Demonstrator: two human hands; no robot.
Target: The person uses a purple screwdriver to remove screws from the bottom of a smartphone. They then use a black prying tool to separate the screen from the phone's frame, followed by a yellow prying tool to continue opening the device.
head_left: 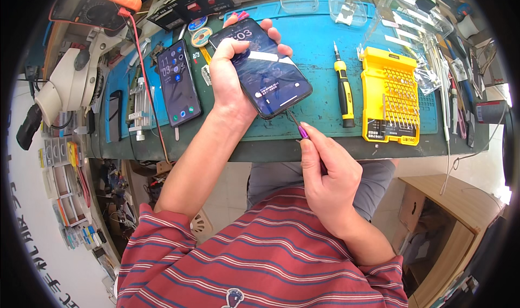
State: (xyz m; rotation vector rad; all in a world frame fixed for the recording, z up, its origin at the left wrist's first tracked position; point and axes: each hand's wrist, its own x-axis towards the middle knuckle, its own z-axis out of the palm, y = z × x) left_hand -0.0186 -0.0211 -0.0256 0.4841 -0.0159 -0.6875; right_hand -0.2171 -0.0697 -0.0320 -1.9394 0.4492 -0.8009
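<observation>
Lit dark phone screen [265,70] at bench centre; second lit phone [179,83] left.

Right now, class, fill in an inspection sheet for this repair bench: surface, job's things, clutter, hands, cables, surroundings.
Surface: blue work mat on a green bench.
Job's things: lit smartphone; purple-handled screwdriver tip at its bottom edge.
Clutter: second lit phone, yellow-and-black screwdriver, yellow bit set, solder reels, clear plastic boxes.
Hands: left hand grips the smartphone; right hand holds the purple-handled screwdriver.
Cables: red lead from the orange multimeter.
Surroundings: microscope, parts drawers, wooden cabinet.
</observation>
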